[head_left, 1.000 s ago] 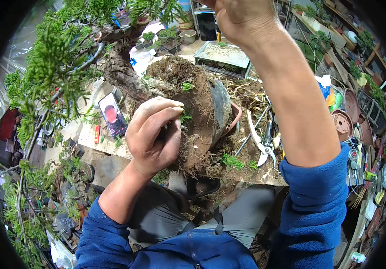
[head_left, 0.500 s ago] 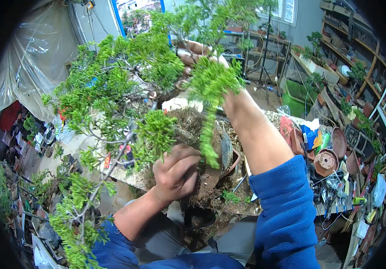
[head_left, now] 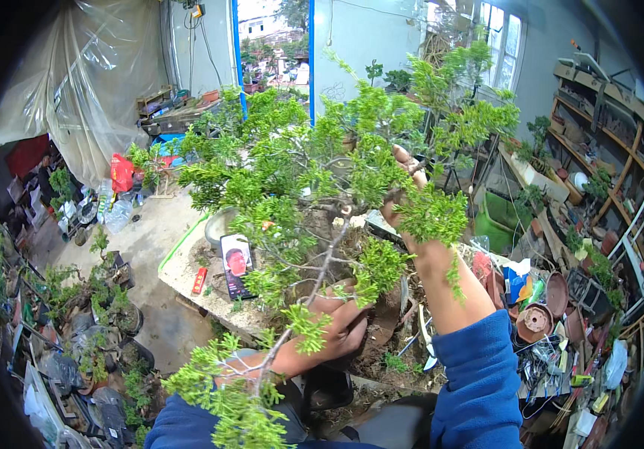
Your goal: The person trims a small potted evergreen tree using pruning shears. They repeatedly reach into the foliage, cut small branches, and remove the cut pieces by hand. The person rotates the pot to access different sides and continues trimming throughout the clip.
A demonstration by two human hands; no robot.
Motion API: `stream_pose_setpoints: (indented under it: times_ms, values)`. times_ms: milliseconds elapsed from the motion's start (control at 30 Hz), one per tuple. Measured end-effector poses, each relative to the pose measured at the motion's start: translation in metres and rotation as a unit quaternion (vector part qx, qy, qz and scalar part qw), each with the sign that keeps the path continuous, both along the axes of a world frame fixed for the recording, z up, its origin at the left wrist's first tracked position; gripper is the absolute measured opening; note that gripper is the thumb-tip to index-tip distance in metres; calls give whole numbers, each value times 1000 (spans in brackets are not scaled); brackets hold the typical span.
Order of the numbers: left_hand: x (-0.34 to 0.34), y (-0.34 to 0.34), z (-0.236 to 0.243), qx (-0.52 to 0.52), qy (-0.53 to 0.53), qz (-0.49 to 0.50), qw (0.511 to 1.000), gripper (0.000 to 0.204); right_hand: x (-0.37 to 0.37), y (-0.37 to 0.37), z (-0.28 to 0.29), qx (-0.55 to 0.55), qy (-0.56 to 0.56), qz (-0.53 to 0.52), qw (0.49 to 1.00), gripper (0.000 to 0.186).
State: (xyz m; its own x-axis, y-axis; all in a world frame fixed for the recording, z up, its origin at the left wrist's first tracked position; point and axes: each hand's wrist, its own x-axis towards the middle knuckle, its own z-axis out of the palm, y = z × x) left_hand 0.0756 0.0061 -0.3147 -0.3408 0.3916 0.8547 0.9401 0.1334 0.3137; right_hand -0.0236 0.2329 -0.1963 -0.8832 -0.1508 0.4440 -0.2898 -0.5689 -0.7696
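Observation:
A juniper (head_left: 284, 172) fills the middle with dense green foliage and a bare, wired-looking branch running down toward me. My left hand (head_left: 341, 329) is curled low by the soil and root ball (head_left: 382, 322), partly behind the branches; what it grips is hidden. My right hand (head_left: 404, 161) reaches up into the crown, fingers bent round a branch, mostly covered by leaves. Left of the trunk, a phone (head_left: 235, 266) showing a picture lies on the pale worktable (head_left: 187, 295), beside a small red packet (head_left: 200, 280). White-handled shears (head_left: 425, 329) lie right of the root ball.
Clay pots (head_left: 535, 322), tools and cluttered bags crowd the right. Potted plants (head_left: 97, 299) and bundles stand along the left floor. Behind are a plastic sheet (head_left: 75, 90), a blue-framed doorway (head_left: 273, 30), wooden shelves (head_left: 591, 142) and a green bin (head_left: 498, 217).
The view has swung upward to take in the room and crown. My right hand is deeper among the foliage; my left hand stays low by the roots, now more screened by branches.

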Motion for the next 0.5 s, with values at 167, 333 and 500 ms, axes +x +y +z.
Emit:
stream_pose_setpoints:
  times_ms: [167,333,500]
  values:
    - [-5,-1,-1,0,28,16,999,34,-5,0,-6,-33,34,-44,998,28]
    - [-6,-30,2,16,-17,-18,1000,32,-22,12,-16,3,-49,-154,987,33]
    - [-49,-64,17,342,-62,81,934,18,-11,8,-1,43,-33,-73,996,58]
